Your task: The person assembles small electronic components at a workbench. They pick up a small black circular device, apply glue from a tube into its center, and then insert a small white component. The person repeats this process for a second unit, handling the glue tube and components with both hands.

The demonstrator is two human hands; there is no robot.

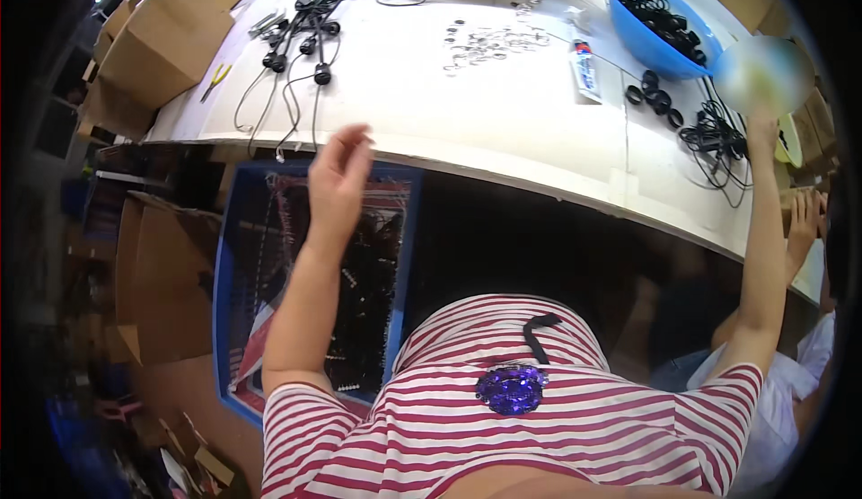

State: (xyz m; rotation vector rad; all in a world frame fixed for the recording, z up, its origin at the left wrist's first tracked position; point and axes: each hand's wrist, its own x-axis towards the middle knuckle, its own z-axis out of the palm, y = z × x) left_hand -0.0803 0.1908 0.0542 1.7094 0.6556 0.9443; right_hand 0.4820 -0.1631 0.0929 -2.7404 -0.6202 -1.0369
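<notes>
My left hand hovers over the front edge of the white table, its fingers loosely curled and apart from the thumb, with nothing visible in them. Just beyond it lie black cable assemblies with round sockets, their thin leads trailing toward the edge. My right arm stretches far to the right. A blurred patch covers most of my right hand, so its fingers and anything in them cannot be made out. Close to that hand are a blue basin holding black rings, a coil of black cable and several loose black rings.
Small clear rings are scattered mid-table, with a white-and-blue tube to their right. Yellow-handled pliers lie by a cardboard box. A blue crate stands below the table. Another person's hand shows at the right.
</notes>
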